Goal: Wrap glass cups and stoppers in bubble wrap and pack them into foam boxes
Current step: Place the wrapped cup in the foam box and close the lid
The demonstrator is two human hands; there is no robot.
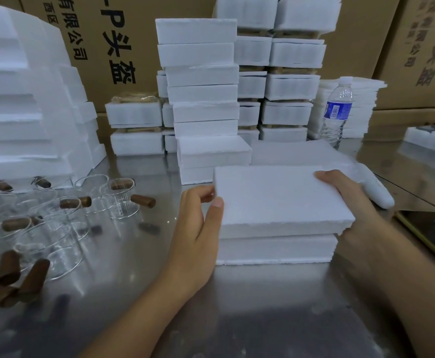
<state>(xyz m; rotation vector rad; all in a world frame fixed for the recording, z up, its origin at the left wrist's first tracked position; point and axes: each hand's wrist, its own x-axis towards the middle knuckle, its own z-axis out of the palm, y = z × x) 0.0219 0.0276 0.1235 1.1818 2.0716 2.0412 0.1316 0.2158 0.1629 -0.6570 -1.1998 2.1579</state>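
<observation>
Closing step: lid (280, 197) held on box (275, 248), near centre of bench (237, 306). Opposite lid edges clasped by left grip (198, 218) and right grip (345, 192), fingers curled, likely to square lid over box. At left, cups (119, 197) and stoppers (142, 200) laid unwrapped, within reach.

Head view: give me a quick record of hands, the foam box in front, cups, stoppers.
foam lid: on foam base, skewed, not flush
left hand: grips lid's left edge
right hand: grips lid's right edge
glass cups: unwrapped, left on table
stoppers: brown, loose among and in cups
water bottle: upright, far right
</observation>
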